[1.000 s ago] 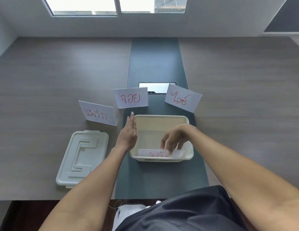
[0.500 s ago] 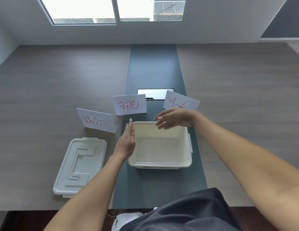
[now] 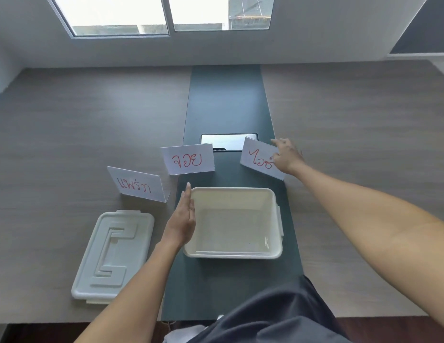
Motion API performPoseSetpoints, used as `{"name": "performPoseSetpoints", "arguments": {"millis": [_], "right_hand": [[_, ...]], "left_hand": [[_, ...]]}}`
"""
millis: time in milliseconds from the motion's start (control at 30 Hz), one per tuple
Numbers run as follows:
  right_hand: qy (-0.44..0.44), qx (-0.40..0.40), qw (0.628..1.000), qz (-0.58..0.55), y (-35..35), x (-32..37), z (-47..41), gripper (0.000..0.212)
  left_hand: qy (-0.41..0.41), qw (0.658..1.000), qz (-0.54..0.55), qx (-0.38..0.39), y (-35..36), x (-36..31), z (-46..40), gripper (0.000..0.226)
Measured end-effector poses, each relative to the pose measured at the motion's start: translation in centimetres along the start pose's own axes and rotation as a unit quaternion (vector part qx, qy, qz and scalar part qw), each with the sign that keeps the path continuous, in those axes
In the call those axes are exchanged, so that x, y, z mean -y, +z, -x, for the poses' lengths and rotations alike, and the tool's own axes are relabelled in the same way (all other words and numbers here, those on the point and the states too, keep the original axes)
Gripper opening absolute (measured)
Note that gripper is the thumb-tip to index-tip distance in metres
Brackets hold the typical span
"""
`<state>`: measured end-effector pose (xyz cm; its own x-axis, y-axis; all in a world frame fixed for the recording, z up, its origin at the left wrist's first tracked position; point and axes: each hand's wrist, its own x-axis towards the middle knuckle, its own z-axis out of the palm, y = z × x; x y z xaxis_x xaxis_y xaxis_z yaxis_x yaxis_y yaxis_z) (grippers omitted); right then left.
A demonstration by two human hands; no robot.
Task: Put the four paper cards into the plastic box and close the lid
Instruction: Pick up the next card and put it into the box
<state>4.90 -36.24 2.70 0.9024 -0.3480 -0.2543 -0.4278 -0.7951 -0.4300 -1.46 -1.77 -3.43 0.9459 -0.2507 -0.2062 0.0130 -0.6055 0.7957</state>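
A white plastic box (image 3: 231, 190) stands open on the dark centre strip. A pale strip along its near inside wall looks like a paper card (image 3: 228, 253) lying flat. My left hand (image 3: 182, 219) rests flat and open against the box's left wall. Three folded white cards with red writing stand behind the box: the left card (image 3: 136, 185), the middle card (image 3: 188, 159) and the right card (image 3: 255, 157). My right hand (image 3: 288, 157) reaches over the box and its fingers close on the right card's right end. The white lid (image 3: 112, 253) lies left of the box.
The wooden table (image 3: 92, 120) has a dark centre strip (image 3: 226, 100) with a glossy hatch panel (image 3: 224, 142) just behind the cards. The table's front edge runs near my dark clothing (image 3: 278, 318). A wall with windows stands at the far side.
My right hand left the card inside the box, rose out and reached back-right to the right card. The left hand stayed against the box's side.
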Motion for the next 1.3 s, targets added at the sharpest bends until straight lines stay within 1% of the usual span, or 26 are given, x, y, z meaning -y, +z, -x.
{"name": "performPoseSetpoints", "arguments": {"millis": [100,167,233,300,400,467,633,800,900,1000,1133,1300], "right_hand": [[0.03,0.019,0.998,0.047,0.9,-0.9,-0.5,0.065],[0.05,0.028,0.996,0.067,1.1,-1.4,-0.8,0.064],[0.056,0.037,0.995,0.08,1.2,-1.8,-1.4,0.052],[0.058,0.047,0.995,0.068,1.5,-1.8,-1.9,0.035],[0.058,0.058,0.996,0.047,1.9,-1.5,-2.1,0.014],[0.05,0.062,0.996,0.041,2.2,-1.1,-2.0,0.009],[0.042,0.042,0.998,0.004,1.4,-0.2,-0.9,0.01],[0.029,0.008,0.998,-0.046,-2.1,1.0,0.8,0.009],[0.0,-0.019,0.996,-0.085,-4.8,2.6,2.4,0.023],[-0.032,-0.03,0.993,-0.113,-7.2,4.1,4.2,0.028],[-0.068,0.008,0.991,-0.111,-9.8,6.0,6.9,0.028],[-0.122,0.119,0.98,-0.104,-9.3,7.5,10.2,0.025]], "left_hand": [[0.011,1.0,-0.002,-0.005,-0.9,0.3,0.3,0.053],[0.011,1.0,-0.006,-0.004,-1.2,0.6,0.6,0.053],[0.008,1.0,-0.006,0.0,-1.2,0.9,0.6,0.053],[0.009,1.0,-0.006,0.0,-1.2,0.9,0.6,0.052],[0.011,1.0,-0.01,0.0,-1.3,0.6,0.7,0.052],[0.009,1.0,-0.011,0.002,-1.3,0.5,0.8,0.052],[0.006,1.0,-0.012,0.002,-1.4,0.1,1.0,0.053],[0.009,1.0,-0.015,0.006,-1.5,0.0,1.1,0.053],[0.011,1.0,-0.014,0.008,-1.6,-0.1,1.1,0.054],[0.014,1.0,-0.019,0.007,-1.8,-0.4,1.3,0.054],[0.017,1.0,-0.024,0.008,-1.9,-0.6,1.3,0.054],[0.013,0.999,-0.038,0.006,-1.9,-0.5,1.4,0.053]]}}
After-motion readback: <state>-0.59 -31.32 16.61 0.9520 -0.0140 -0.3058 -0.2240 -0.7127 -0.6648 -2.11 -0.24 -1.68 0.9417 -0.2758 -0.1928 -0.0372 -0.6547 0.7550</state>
